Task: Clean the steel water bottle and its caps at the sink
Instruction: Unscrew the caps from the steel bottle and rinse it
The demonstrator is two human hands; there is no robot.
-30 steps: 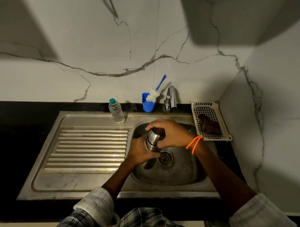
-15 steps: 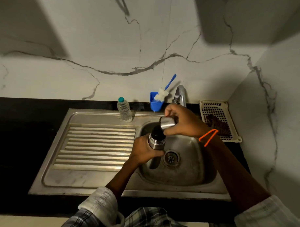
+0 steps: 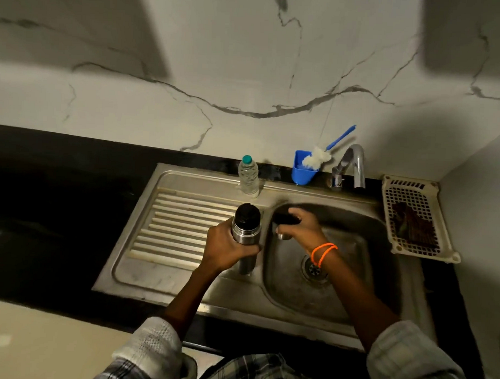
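From the head camera, the left hand (image 3: 227,249) is wrapped around the body of the steel water bottle (image 3: 246,231), fingers curled tight on its lower half, holding it upright over the seam between the ribbed draining board (image 3: 179,229) and the sink bowl (image 3: 339,277); the bottle's dark inner stopper (image 3: 246,213) looks to be on its neck. The right hand (image 3: 301,228) hovers over the back-left of the bowl with fingers curled around the outer cap (image 3: 284,220), a dark opening facing left and a bit of steel rim showing below the palm; an orange thread band (image 3: 323,253) circles that wrist. I judge this to be the dismantling step: the outer cap is off, the stopper not yet. The next move probably calls for setting the cap down in the bowl or on the board, then freeing the right hand to unscrew the stopper while the left keeps the bottle steady. No water can be seen running from the tap (image 3: 354,164). Behind the sink stand a small plastic bottle (image 3: 248,176) with a green cap and a blue holder (image 3: 303,171) with a brush (image 3: 326,152); a cream perforated tray (image 3: 412,217) lies to the right on the black counter (image 3: 58,211), against a veined marble wall (image 3: 247,61) in dim light.
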